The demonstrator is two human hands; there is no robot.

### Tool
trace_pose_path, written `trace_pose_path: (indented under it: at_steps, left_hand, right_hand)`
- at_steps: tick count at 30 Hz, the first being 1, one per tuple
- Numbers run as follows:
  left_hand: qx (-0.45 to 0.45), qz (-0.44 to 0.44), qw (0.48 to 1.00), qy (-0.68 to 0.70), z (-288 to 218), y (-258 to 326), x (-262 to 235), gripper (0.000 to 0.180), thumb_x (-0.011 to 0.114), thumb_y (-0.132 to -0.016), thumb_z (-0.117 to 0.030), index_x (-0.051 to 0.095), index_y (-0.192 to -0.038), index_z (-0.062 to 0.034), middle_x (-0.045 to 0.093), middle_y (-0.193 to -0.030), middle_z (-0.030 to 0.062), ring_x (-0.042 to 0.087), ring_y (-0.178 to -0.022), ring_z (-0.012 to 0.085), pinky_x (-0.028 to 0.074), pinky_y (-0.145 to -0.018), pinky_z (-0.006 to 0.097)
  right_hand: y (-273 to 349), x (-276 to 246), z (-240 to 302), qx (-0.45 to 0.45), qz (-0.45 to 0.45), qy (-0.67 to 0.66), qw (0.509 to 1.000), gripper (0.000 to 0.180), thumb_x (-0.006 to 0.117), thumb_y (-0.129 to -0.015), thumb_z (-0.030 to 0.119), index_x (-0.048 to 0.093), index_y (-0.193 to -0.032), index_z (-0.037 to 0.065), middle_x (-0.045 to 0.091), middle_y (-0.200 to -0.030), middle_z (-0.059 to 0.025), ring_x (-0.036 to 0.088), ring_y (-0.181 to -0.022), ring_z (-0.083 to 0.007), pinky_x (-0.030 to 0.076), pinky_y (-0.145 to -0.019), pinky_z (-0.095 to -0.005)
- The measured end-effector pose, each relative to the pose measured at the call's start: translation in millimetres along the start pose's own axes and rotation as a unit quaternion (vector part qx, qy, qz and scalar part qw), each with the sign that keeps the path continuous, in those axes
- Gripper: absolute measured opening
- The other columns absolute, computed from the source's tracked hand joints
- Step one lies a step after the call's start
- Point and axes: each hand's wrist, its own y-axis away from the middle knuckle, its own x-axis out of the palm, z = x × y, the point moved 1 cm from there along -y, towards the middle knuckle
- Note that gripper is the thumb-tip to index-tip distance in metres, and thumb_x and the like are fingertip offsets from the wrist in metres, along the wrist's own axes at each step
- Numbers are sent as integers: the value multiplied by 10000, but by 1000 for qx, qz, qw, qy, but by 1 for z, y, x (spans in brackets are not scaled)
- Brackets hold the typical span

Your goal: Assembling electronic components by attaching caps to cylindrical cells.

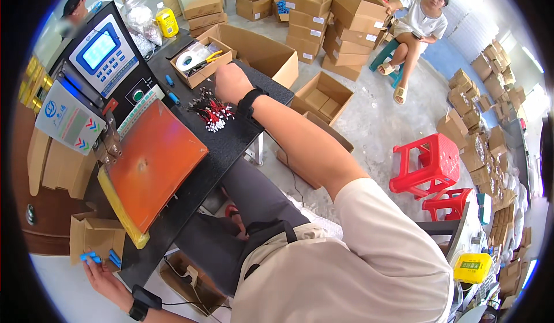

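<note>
At the lower left, my left hand (103, 280) pinches blue cylindrical battery cells (90, 258) between its fingertips. It is beside an open cardboard box (95, 235), with more blue cells (115, 258) at the box's edge. My right hand (232, 84) is curled closed at the far side of the black table (245, 147), next to a pile of short red and black wires with white connectors (214, 115). Its fingertips are hidden, so what they hold cannot be made out. Two loose blue cells (173, 98) lie left of the wires.
A black machine with a lit screen (99, 52) stands at the left, an orange sheet (153, 156) before it. Behind my right hand is a carton with tape and yellow-handled pliers (202, 63). A seated person (418, 26), red stools (430, 164) and stacked cartons (306, 29) are beyond.
</note>
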Motion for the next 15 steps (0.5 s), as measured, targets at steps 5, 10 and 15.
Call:
trace_pose_path:
  at_steps: [5,10,15]
  left_hand:
    - [-18,75,985,156,-29,24,56,364,585,-1007,-190,526,-1313,1,618,-1280,94,562,-997,97,436,-844,238]
    - [16,205,978,21,-36,47,110,287,589,-994,-141,553,-1235,11,646,-1218,114,600,-935,117,463,-862,264]
    - [110,270,955,-53,-33,68,183,205,589,-974,-50,579,-1159,38,667,-1130,148,609,-942,135,489,-846,277]
  right_hand:
    - [-8,-4,1,-31,2,-65,997,117,653,-749,85,742,-792,23,703,-756,-179,704,-692,-289,569,-718,-357]
    - [23,-65,49,4,55,-362,931,145,654,-842,100,743,-910,7,713,-693,-83,685,-564,-144,551,-577,-275]
    - [54,-74,91,-186,-28,-334,924,160,669,-830,144,754,-872,15,730,-743,-66,704,-649,-133,540,-653,-292]
